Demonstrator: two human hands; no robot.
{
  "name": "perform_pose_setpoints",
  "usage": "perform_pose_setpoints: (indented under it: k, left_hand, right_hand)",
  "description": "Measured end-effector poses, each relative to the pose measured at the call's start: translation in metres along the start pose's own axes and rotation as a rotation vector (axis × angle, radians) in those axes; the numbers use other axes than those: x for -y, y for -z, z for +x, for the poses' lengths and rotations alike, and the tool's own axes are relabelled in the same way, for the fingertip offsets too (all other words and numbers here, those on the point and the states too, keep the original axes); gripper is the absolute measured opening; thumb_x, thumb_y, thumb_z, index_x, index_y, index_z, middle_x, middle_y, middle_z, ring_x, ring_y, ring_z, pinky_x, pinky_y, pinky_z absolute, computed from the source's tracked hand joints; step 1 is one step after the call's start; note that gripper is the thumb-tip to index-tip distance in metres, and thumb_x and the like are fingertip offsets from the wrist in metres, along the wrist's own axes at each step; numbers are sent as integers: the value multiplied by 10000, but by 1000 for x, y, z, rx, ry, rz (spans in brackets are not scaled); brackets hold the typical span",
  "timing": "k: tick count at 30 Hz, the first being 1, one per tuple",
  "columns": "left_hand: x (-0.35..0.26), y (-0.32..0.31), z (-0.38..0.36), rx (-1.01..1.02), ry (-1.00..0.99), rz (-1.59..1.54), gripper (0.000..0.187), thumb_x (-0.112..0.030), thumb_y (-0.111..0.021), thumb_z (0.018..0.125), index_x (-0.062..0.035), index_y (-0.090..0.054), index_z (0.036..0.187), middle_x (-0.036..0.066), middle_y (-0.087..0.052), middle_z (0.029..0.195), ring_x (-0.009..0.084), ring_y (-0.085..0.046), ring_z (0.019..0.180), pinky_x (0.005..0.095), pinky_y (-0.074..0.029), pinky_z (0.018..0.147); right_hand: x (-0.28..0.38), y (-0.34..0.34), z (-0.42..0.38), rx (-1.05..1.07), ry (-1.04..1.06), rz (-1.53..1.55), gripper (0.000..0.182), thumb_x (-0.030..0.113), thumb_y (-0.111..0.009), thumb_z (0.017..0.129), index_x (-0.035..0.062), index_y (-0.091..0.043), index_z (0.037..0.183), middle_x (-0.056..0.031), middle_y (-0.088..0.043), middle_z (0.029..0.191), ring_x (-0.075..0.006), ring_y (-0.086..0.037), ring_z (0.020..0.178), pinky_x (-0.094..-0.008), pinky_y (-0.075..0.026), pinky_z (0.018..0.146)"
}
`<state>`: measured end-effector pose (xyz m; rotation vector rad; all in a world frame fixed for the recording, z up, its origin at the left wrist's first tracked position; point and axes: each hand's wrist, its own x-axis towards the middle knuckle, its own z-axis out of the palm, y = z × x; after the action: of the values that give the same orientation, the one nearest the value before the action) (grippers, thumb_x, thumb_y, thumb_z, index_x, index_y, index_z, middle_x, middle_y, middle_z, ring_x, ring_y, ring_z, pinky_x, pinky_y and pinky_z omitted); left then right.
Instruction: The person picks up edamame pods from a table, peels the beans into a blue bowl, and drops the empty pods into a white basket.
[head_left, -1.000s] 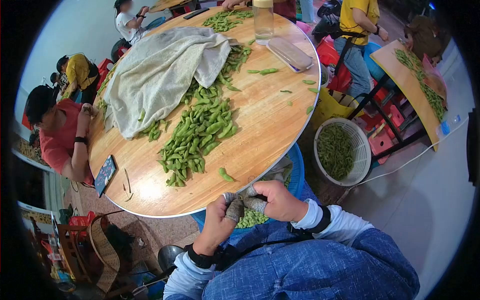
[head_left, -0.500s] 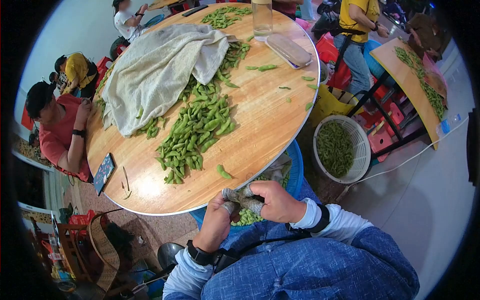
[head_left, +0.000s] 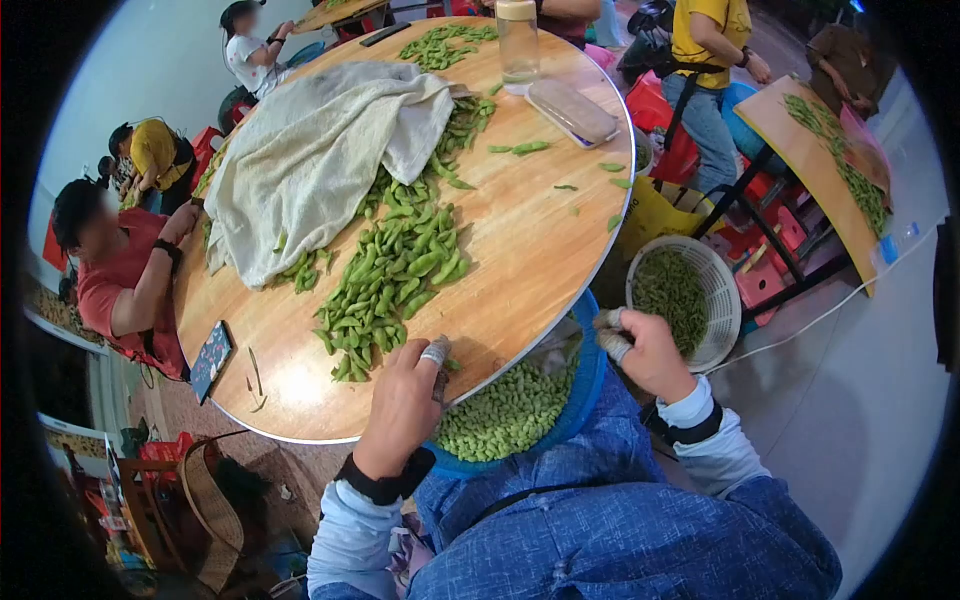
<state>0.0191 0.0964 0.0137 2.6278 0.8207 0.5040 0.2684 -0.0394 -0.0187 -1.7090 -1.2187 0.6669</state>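
My left hand [head_left: 398, 405] is at the near edge of the round table, its taped fingertips beside a single green soybean pod [head_left: 453, 365]. Its fingers look slightly apart, with no pod visible in them. My right hand [head_left: 650, 352] is raised beside the white basket [head_left: 722, 300], thumb and taped fingers pressed together; anything in them is too small to make out. Under the table edge, between my hands, a blue basin [head_left: 592, 385] holds shelled green beans [head_left: 505, 415]. A heap of green pods [head_left: 395, 275] lies on the table beyond my left hand.
A pale cloth [head_left: 310, 170] covers part of the pods on the wooden table [head_left: 530, 260]. A patterned phone [head_left: 210, 360], a glass bottle [head_left: 518, 50] and a pencil case [head_left: 572, 112] lie or stand there. A person in red [head_left: 120, 270] sits at left; a smaller table [head_left: 800, 160] stands right.
My hands were together over the basin, pinching something. They have parted: the left went forward to the table by the lone pod, the right moved right toward the white basket.
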Motion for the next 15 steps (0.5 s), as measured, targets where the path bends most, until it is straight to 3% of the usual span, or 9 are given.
perform_pose_setpoints:
  k: [5,7,11,12,15]
  left_hand:
    - [14,-2,9,111,29,81,210,25,-534,637,-10,-552,844,146,-495,797,330,-514,758,395,-425,618]
    - [11,-6,7,68,56,79,202,25,-537,632,-11,-558,830,150,-504,792,338,-517,747,394,-425,610]
    - [0,-14,-5,-30,137,-94,152,23,-578,688,-18,-586,834,146,-556,758,314,-564,705,344,-451,612]
    - [-7,-13,-9,-21,225,-189,135,34,-575,705,-5,-586,834,147,-586,770,240,-588,701,301,-456,617]
    - [-24,-12,-18,22,328,-439,108,27,-574,721,17,-583,828,147,-602,802,169,-585,708,277,-459,619]
  right_hand:
    - [17,-31,0,197,-3,247,157,19,-548,754,-15,-575,905,-105,-600,767,-105,-528,710,-269,-432,643]
    - [26,-48,2,230,45,292,171,21,-542,769,-8,-575,934,-78,-602,776,-93,-519,716,-260,-432,642]
    - [39,-75,8,365,-74,662,188,23,-536,791,-10,-566,973,-25,-597,809,-68,-507,745,-234,-427,661]
    - [49,-75,10,401,-133,732,185,19,-535,793,-14,-563,973,-18,-595,816,-64,-505,748,-227,-425,667]
    - [51,-76,14,492,-252,748,169,13,-540,793,-21,-564,957,-6,-589,828,-55,-502,760,-217,-420,686]
